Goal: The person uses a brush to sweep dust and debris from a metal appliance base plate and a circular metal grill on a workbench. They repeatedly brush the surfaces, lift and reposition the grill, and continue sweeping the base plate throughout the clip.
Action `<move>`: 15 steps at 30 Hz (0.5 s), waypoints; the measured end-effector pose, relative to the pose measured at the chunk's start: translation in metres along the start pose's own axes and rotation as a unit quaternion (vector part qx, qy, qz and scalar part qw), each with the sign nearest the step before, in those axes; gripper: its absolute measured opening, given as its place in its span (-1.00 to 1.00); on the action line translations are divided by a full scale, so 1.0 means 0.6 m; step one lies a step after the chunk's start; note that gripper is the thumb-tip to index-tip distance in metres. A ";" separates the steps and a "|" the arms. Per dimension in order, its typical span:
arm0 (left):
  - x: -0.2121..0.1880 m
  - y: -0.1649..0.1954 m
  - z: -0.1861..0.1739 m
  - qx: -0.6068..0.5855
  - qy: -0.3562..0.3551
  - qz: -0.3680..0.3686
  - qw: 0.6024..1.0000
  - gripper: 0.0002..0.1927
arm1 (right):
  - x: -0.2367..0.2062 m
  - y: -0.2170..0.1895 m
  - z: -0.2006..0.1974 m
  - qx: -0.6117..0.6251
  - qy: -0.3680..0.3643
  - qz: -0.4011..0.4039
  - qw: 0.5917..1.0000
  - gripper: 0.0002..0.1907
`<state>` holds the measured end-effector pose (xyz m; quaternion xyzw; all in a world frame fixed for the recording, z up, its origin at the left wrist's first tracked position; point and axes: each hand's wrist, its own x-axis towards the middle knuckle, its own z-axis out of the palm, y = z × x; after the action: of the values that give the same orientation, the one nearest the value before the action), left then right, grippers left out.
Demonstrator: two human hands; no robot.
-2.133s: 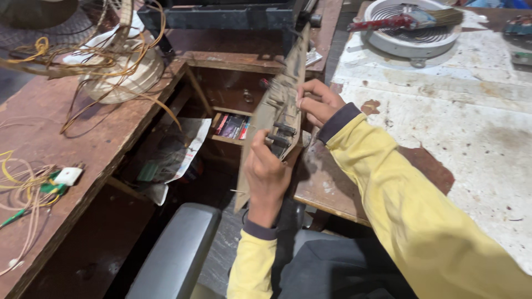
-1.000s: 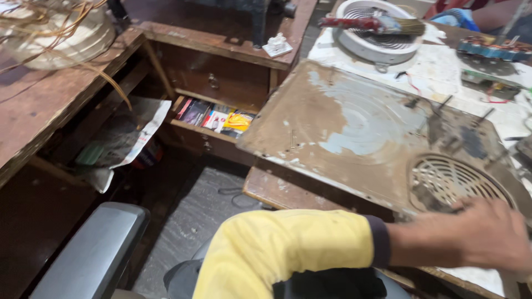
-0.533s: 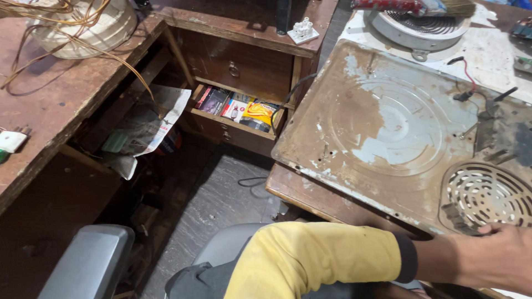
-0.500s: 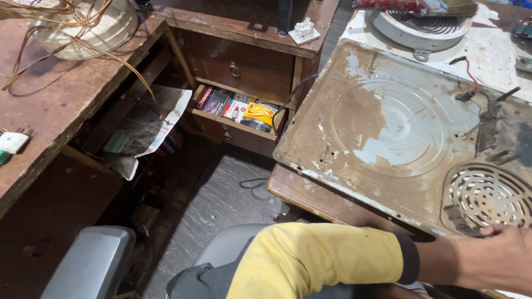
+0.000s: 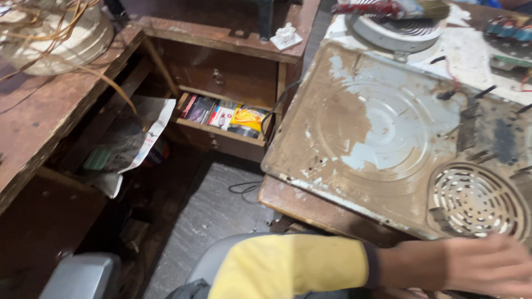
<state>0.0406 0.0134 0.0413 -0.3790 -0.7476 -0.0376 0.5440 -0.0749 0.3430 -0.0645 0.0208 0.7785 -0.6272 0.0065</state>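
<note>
Head view: a blurred hand (image 5: 487, 266) in a yellow sleeve (image 5: 288, 268) lies at the near edge of a rusty metal panel (image 5: 382, 133) flat on the workbench (image 5: 299, 199), just below its round vent grille (image 5: 476, 202). Which hand it is, and its grip, cannot be told.

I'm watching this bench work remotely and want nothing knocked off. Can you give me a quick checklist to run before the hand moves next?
1. Rusty metal panel lies flat on the bench: ok.
2. Panel's near-left corner overhangs the wooden bench edge: not ok.
3. Hand near the round vent grille, grip unclear through blur: cannot tell.
4. Other hand in view: not ok, unseen.
5. Loose wires on the panel's far side, clear of the hand: ok.
</note>
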 end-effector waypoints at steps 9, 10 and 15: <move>-0.031 -0.085 -0.134 -0.037 -0.145 -0.127 0.981 -0.68 | -0.016 -0.014 0.004 0.017 0.010 -0.005 1.000 -0.33; -0.033 -0.089 -0.140 -0.037 -0.159 -0.119 0.979 -0.66 | -0.018 -0.016 0.003 0.018 0.010 -0.005 1.000 -0.32; -0.048 -0.108 -0.160 -0.057 -0.178 -0.122 0.975 -0.57 | -0.026 -0.015 0.007 0.023 0.019 -0.044 0.999 -0.30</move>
<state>0.0802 -0.0927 0.0792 -0.3156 -0.8696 -0.0785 0.3715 -0.0598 0.3363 -0.0561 -0.0015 0.7641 -0.6441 -0.0368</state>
